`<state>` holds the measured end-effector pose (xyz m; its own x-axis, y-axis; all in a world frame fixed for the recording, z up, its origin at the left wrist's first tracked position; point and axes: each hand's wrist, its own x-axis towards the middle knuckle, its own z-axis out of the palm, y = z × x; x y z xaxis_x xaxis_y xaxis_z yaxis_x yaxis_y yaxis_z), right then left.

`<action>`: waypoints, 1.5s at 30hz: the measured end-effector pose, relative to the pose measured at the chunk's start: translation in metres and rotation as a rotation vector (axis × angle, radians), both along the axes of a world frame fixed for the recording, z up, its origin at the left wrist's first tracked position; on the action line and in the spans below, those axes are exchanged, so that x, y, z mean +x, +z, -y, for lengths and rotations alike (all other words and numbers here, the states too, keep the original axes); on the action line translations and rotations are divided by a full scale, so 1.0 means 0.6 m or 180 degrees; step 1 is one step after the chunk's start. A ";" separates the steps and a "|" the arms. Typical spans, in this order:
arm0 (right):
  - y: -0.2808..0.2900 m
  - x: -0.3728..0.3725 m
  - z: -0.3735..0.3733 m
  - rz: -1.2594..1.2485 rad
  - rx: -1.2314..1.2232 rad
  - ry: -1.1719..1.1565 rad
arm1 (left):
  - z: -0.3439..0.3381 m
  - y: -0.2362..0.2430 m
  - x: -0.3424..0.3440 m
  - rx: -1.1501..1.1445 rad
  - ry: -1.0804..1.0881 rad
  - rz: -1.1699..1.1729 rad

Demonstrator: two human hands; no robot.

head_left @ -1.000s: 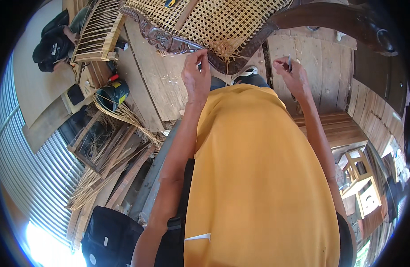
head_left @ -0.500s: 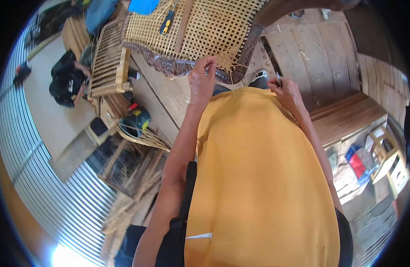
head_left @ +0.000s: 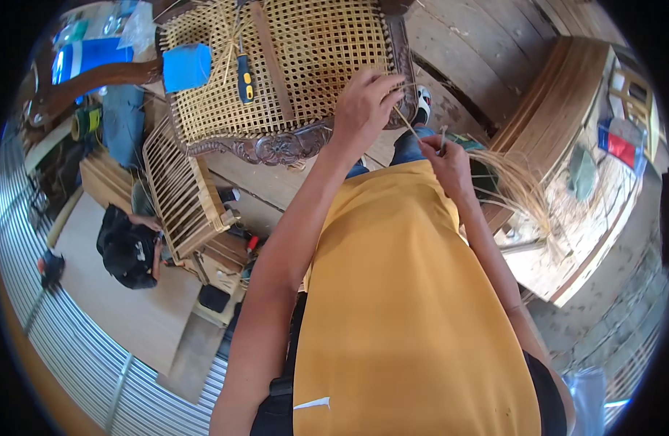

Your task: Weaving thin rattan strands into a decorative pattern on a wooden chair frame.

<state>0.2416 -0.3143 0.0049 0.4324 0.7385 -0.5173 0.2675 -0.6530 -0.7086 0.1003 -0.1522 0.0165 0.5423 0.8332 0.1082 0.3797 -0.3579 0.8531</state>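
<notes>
My left hand [head_left: 367, 105] is raised over the near right part of a woven cane seat [head_left: 320, 54] in a carved dark wood frame. Its fingers are pinched on a thin cane strand [head_left: 406, 120], which runs down toward my right hand [head_left: 451, 167]. The right fingers are closed at the strand's lower end, just above my apron. A small dark item shows between them, too small to name. On the seat lie a yellow-and-black handled screwdriver [head_left: 245, 80], a flat wooden strip [head_left: 273, 62] and a blue piece [head_left: 187, 67].
Loose cane strands [head_left: 520, 190] spread over a wooden bench [head_left: 545, 109] at right. A slatted wooden frame [head_left: 180, 190] stands at left, beside a person [head_left: 127, 247] in dark clothes at a pale board [head_left: 124, 312]. Wooden planks make up the floor [head_left: 465, 43].
The view has shifted, bringing the bundle of strands at right into sight. My hands are closer together, and a strand now shows between them.
</notes>
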 end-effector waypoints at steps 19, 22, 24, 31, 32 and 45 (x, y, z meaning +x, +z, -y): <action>0.039 0.010 -0.126 0.1208 0.1533 0.0785 | -0.017 -0.029 -0.019 -0.0856 -0.0025 0.0275; 0.024 0.046 -0.175 0.1742 0.1510 0.2101 | 0.000 -0.027 -0.018 -0.0353 0.0072 0.0356; 0.028 0.062 -0.194 0.1781 0.1500 0.2450 | 0.009 -0.019 -0.014 -0.0063 0.0221 0.0269; 0.047 0.086 -0.238 0.1773 0.1879 0.3523 | 0.009 -0.035 -0.012 -0.0406 0.0418 0.0676; 0.050 0.086 -0.239 0.1762 0.1880 0.3585 | 0.008 -0.039 -0.013 -0.0414 0.0476 0.0691; 0.059 0.104 -0.264 0.1413 0.1796 0.3998 | 0.005 -0.032 -0.012 -0.0954 0.0539 0.0798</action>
<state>0.3039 -0.1559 0.0401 -0.5984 0.8005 -0.0322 0.7053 0.5073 -0.4951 0.0932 -0.1554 -0.0025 0.3829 0.9229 -0.0413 0.1794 -0.0305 0.9833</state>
